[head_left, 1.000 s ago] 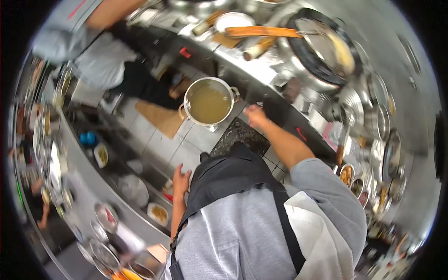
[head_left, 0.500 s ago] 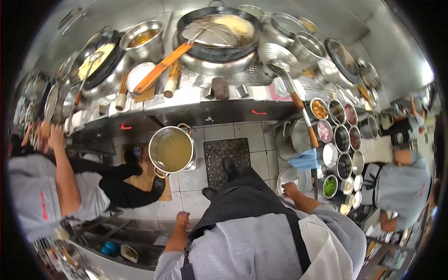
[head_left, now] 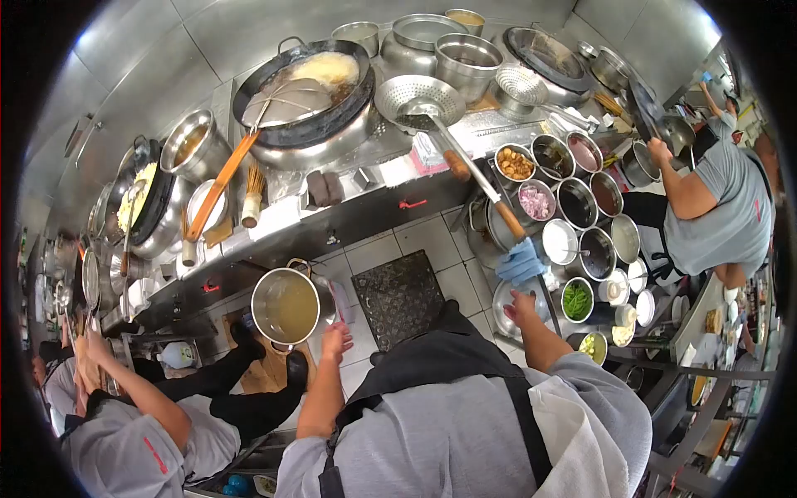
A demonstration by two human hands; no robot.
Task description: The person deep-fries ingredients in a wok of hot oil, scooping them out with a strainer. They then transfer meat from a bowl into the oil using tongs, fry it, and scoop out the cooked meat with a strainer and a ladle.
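Observation:
My right hand [head_left: 520, 308] reaches forward just below a folded blue cloth [head_left: 521, 262], fingers apart and holding nothing that I can see. The cloth lies at the edge of the ingredient station, and a metal bowl [head_left: 503, 300] is beside the hand. My left hand [head_left: 336, 340] hangs empty over the floor, its fingers loosely bent. Nearest to it is a tall metal pot [head_left: 264, 311] of cloudy yellowish liquid. Above the cloth, a long wooden-handled ladle [head_left: 475, 173] rests with its bowl end in a perforated strainer [head_left: 400, 93].
A wok [head_left: 353, 100] of frothing oil holds a wire skimmer [head_left: 290, 101] on the stove. Ingredient tins, including chopped greens [head_left: 576, 300] and diced pink food [head_left: 534, 202], stand at right. Co-workers stand left [head_left: 178, 432] and right [head_left: 718, 195]. A dark mat [head_left: 400, 300] covers part of the floor.
My view has turned right, so the stove has shifted left. Both my hands have moved forward, the right closer to the blue cloth. The right co-worker now has a wok raised.

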